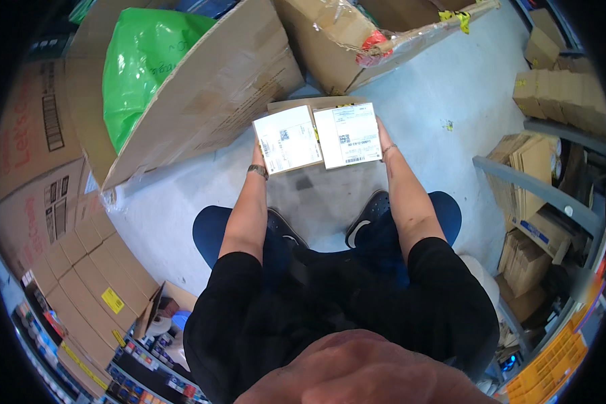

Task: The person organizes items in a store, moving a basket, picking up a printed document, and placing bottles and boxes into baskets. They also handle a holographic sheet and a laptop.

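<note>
Side by side in front of me are two small cardboard boxes, a left box (pixel 288 140) and a right box (pixel 349 135), each with a white printed label on top. Behind them shows the edge of more brown cardboard (pixel 316 103). My left hand (pixel 257 155) grips the outer side of the left box, its fingers mostly hidden. On the outer side of the right box, my right hand (pixel 385 139) presses inward, also largely covered. Both arms reach forward between my bent knees, so the boxes are held from the two sides. Whether they touch the floor I cannot tell.
A large open carton (pixel 209 94) with a green plastic bag (pixel 148 67) stands ahead left. Another big open carton (pixel 384 50) is ahead. Stacked cartons (pixel 97 276) line the left; a grey metal rack (pixel 552 185) with flattened cardboard and an orange crate (pixel 549 367) are right.
</note>
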{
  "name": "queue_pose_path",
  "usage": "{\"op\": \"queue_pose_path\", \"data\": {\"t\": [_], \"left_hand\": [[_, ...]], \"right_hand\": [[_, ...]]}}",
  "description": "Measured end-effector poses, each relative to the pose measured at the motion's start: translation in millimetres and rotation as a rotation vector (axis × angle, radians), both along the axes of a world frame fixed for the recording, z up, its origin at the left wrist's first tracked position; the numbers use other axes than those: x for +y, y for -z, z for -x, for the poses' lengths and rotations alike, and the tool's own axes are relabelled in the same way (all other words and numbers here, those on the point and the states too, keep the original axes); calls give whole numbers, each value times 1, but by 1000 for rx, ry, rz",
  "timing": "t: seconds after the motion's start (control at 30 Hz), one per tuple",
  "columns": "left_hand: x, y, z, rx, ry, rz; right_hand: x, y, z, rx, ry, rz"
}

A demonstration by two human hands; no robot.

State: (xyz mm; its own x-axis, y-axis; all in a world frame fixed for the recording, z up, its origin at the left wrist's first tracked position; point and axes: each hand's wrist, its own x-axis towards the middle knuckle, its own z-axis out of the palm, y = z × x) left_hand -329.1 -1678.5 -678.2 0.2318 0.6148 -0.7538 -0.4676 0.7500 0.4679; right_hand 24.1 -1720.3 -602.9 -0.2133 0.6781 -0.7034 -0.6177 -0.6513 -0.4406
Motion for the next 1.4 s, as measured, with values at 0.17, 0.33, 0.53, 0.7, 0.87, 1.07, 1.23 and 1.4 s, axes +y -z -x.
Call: {"op": "queue_pose_path", "data": {"t": [0.17, 0.33, 0.53, 0.7, 0.87, 1.07, 1.23, 1.4], "left_hand": [[-11, -71, -24, -90, 18, 37], [-63, -249, 3, -10, 156, 111], [-129, -498, 20, 141, 372, 102], [-132, -635, -8, 12, 827, -78], [-198, -739, -50, -90, 1117, -67], [-335, -765, -110, -50, 1453, -186], [-484, -767, -181, -150, 1744, -216], [-646, -815, -260, -316, 1765, -148]], "right_hand": [[-34, -46, -1, -119, 123, -12], [-96, -215, 10, 58, 74, 53], [-233, -485, 30, -30, 303, 48], [-372, -606, 70, -107, 643, -213], [-490, -683, 145, -117, 1042, -251], [-668, -694, 204, -228, 1377, -206], [-829, -708, 223, -357, 1630, -164], [-975, -758, 179, -467, 1641, -300]]}}
